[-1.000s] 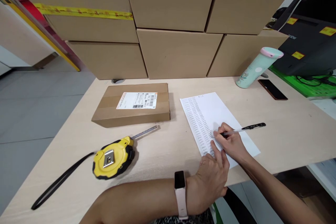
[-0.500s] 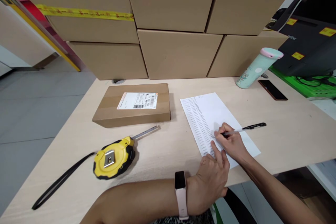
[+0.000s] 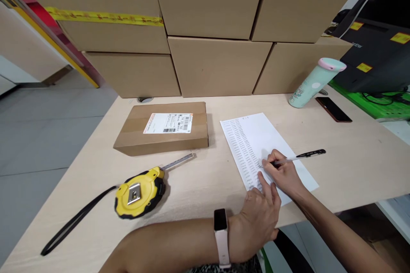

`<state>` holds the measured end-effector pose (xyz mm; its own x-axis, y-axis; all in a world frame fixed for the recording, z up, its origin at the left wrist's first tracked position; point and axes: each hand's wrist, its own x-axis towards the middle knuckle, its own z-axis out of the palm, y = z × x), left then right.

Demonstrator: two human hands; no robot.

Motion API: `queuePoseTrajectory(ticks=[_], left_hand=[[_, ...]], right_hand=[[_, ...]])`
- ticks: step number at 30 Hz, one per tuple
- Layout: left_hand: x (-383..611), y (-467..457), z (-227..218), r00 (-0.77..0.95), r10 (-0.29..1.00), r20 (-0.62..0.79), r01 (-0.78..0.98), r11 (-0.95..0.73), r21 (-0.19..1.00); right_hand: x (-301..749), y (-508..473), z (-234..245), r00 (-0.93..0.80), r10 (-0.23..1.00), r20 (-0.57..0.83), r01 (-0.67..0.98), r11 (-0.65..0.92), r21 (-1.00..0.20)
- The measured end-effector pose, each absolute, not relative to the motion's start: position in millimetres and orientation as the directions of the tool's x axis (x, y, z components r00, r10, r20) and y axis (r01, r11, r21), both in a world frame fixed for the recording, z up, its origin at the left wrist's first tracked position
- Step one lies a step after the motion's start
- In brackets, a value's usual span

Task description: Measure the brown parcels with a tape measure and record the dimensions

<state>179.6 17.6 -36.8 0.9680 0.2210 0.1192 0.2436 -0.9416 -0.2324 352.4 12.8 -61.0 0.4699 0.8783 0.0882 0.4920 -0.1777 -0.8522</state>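
My right hand (image 3: 285, 175) grips a black-and-clear pen (image 3: 310, 153), its tip against a sheet of paper (image 3: 264, 134) with columns of small handwritten-looking entries. My left hand (image 3: 260, 215), a pink-banded watch at its wrist, lies on the lower left of the sheet with the index finger stretched toward the pen tip. A taped cardboard parcel (image 3: 134, 130) with a white shipping label lies farther left. In front of it is a yellow-and-black tape measure (image 3: 141, 194), a short length of blade out and a black strap trailing left.
Several large cardboard boxes (image 3: 219, 66) are stacked along the back of the table (image 3: 198, 187). At the right are a mint-green bottle (image 3: 314, 85) with a pink rim, a dark phone (image 3: 333, 109) and a black machine (image 3: 378, 55) beside a green surface with cables.
The view has shifted very slightly. Both hands and the pen stay at the same spot on the sheet.
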Motion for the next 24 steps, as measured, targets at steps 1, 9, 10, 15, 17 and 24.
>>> queuePoseTrajectory(ticks=[1,9,10,15,17,24], left_hand=[[179.6,17.5,-36.4,0.969,0.220,0.112,0.240,-0.944,-0.227],[180.2,17.3,-41.2,0.962,0.230,0.148,0.257,-0.944,-0.209],[180.6,17.4,-42.3,0.963,0.227,0.148,0.254,-0.945,-0.204],[176.5,11.5,-38.2,0.962,0.242,0.124,0.261,-0.951,-0.169],[168.9,8.3,-27.9,0.955,0.257,0.152,0.275,-0.955,-0.115],[72.5,44.2,26.8,0.876,0.430,0.220,0.409,-0.902,0.135]], right_hand=[[352.5,12.4,-61.1,0.471,0.877,0.091,0.494,-0.177,-0.851],[363.5,12.7,-60.0,0.546,0.810,0.214,0.595,-0.195,-0.780],[366.3,12.9,-60.0,0.517,0.815,0.262,0.655,-0.179,-0.735],[380.4,11.9,-68.5,0.304,0.848,0.435,0.878,-0.073,-0.472],[384.4,11.6,-74.7,0.281,0.849,0.448,0.898,-0.068,-0.435],[384.4,5.4,-73.3,0.437,0.783,0.442,0.859,-0.217,-0.464]])
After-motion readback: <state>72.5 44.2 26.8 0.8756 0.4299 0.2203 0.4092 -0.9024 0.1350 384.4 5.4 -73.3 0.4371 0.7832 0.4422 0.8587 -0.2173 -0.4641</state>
